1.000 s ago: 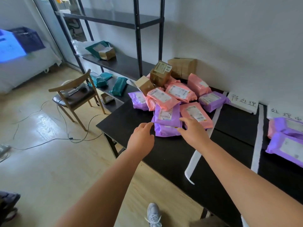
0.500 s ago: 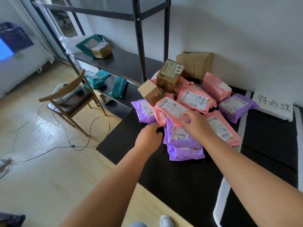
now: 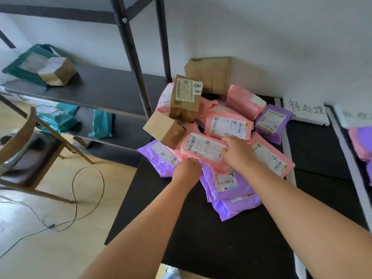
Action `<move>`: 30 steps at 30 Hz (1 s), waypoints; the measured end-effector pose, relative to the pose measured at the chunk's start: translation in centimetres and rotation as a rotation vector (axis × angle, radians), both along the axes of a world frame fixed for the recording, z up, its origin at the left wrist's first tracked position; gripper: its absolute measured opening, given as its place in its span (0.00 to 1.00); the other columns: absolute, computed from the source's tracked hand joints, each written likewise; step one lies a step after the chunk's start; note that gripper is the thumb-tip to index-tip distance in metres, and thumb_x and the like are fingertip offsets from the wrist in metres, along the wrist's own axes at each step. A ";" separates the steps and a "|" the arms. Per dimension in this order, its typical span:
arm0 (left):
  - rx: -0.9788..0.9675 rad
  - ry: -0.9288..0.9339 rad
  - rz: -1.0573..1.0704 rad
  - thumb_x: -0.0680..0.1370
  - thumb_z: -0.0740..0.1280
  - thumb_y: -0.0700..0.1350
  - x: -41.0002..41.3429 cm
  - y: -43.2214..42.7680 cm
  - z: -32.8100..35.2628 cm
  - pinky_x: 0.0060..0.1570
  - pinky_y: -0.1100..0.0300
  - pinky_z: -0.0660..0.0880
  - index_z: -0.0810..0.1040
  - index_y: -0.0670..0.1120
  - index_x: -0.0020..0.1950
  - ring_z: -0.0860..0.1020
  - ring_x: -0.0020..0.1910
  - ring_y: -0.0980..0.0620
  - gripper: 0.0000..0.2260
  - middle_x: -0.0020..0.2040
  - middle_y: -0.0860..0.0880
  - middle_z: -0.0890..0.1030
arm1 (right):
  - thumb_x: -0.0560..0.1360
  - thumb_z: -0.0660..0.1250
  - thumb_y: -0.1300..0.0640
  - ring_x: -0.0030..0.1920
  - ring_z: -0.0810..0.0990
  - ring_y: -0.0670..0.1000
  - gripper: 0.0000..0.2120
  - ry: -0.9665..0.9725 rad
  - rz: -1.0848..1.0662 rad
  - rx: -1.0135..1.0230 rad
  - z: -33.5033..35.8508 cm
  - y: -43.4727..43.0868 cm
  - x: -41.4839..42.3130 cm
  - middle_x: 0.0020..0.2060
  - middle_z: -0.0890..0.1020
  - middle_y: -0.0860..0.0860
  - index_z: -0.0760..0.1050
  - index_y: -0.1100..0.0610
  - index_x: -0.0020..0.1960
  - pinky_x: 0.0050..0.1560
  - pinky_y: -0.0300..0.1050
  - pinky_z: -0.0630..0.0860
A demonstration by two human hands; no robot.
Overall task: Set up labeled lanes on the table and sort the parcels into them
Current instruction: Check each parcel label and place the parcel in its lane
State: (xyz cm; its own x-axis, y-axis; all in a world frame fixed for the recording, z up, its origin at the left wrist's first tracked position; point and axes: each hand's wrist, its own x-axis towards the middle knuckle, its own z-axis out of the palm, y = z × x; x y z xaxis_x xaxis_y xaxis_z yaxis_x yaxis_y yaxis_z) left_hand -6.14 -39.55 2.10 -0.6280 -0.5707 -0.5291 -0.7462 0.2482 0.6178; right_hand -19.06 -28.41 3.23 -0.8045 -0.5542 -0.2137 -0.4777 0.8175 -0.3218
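**Two hands taking a pink parcel off the heap**

Head view: the left hand [image 3: 187,168] is curling its fingers round the near left edge of the pink parcel [image 3: 202,150]. The right hand [image 3: 238,153] is gripping the parcel's right end, with its fingers bent over the top. The thumbs are hiding underneath, so their hold cannot be told. The parcel is lying on top of the heap at the far left of the table [image 3: 181,228]. It is overlapping a purple parcel [image 3: 225,186], and it is left of the white tape [image 3: 285,141] and the handwritten card [image 3: 306,112].

A small box [image 3: 164,128] is leaning against the parcel's far left corner, near the table edge, with a taller box [image 3: 185,97] perching just behind it. Dragging the parcel sideways rather than lifting it is likely to be tipping either box off. The bags are looking slick and loosely stacked, so a quick tug is risking a slide.

The parcel is showing as a soft, plump pink bag. A white barcoded label is facing up, its print too blurred to read.
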 end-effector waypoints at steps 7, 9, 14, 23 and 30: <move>0.183 0.055 0.045 0.80 0.64 0.52 -1.8 -2.1 -0.7 0.51 0.54 0.76 0.81 0.42 0.54 0.78 0.45 0.46 0.15 0.44 0.46 0.81 | 0.80 0.61 0.54 0.58 0.78 0.56 0.18 0.050 -0.031 0.124 -1.5 -2.7 -0.1 0.59 0.81 0.52 0.71 0.50 0.69 0.59 0.51 0.72; 0.176 0.055 0.015 0.80 0.65 0.52 -2.0 -2.0 -0.8 0.53 0.53 0.77 0.81 0.43 0.52 0.80 0.47 0.45 0.14 0.46 0.45 0.82 | 0.79 0.62 0.55 0.58 0.78 0.56 0.17 0.045 -0.054 0.137 -1.7 -2.8 0.1 0.59 0.81 0.51 0.72 0.49 0.68 0.61 0.52 0.71; 0.154 0.074 0.080 0.80 0.65 0.47 -2.5 -1.4 -0.5 0.49 0.54 0.76 0.80 0.42 0.45 0.77 0.42 0.46 0.10 0.42 0.46 0.80 | 0.78 0.63 0.55 0.61 0.76 0.57 0.18 0.039 -0.112 0.132 -1.7 -2.3 0.7 0.58 0.82 0.52 0.74 0.50 0.68 0.65 0.53 0.68; 0.153 0.221 0.243 0.81 0.61 0.42 -1.3 1.6 2.5 0.44 0.53 0.76 0.82 0.47 0.49 0.77 0.38 0.51 0.10 0.39 0.52 0.80 | 0.79 0.62 0.52 0.48 0.81 0.55 0.10 -0.221 -0.242 -0.202 -1.1 1.5 2.6 0.46 0.82 0.52 0.77 0.55 0.57 0.47 0.48 0.76; 0.158 0.349 0.128 0.80 0.66 0.42 0.6 3.3 7.2 0.55 0.44 0.78 0.82 0.52 0.41 0.82 0.50 0.41 0.10 0.46 0.45 0.85 | 0.81 0.64 0.50 0.47 0.76 0.43 0.08 -0.188 -0.333 -0.576 4.9 5.0 4.3 0.49 0.78 0.44 0.76 0.51 0.58 0.41 0.35 0.71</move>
State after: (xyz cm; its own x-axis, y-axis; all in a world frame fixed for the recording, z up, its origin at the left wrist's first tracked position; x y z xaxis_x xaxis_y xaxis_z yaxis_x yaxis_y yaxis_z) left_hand -5.53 -36.28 9.35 -0.7146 -0.5847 -0.3839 -0.5032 0.0485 0.8628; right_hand -14.75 -23.39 8.15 -0.9295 -0.3513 -0.1122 -0.1244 0.5851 -0.8014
